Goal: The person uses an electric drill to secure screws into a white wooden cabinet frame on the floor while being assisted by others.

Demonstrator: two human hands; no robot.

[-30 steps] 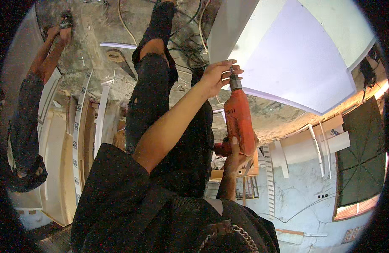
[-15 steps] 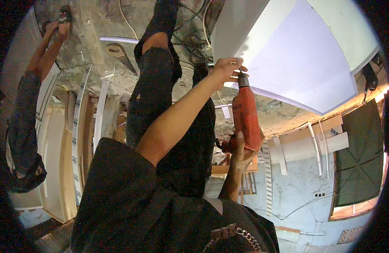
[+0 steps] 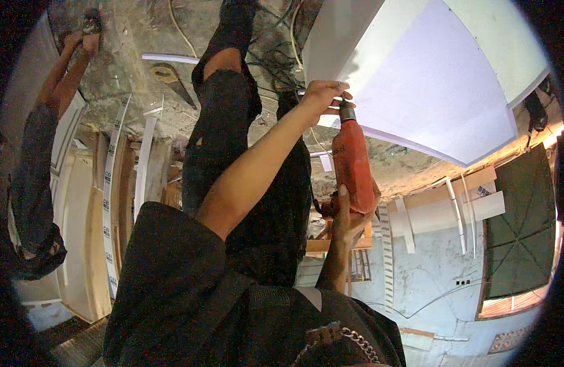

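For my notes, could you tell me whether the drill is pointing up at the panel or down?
Up: the orange drill stands nose-up at the white panel, right hand below it, left hand at its nose.

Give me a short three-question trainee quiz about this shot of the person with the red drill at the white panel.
1. True or false: both hands are on the red power drill.
2. Which hand is at the front end of the drill, by the chuck at the white panel?
A. left hand
B. right hand
C. neither
3. Fill in: the right hand grips the drill at its ____ end.

Key
1. True: one hand is up at the chuck, the other on the rear grip.
2. A: the left hand, arm stretched out, steadies the tip.
3. Rear (handle) end, the end away from the panel.
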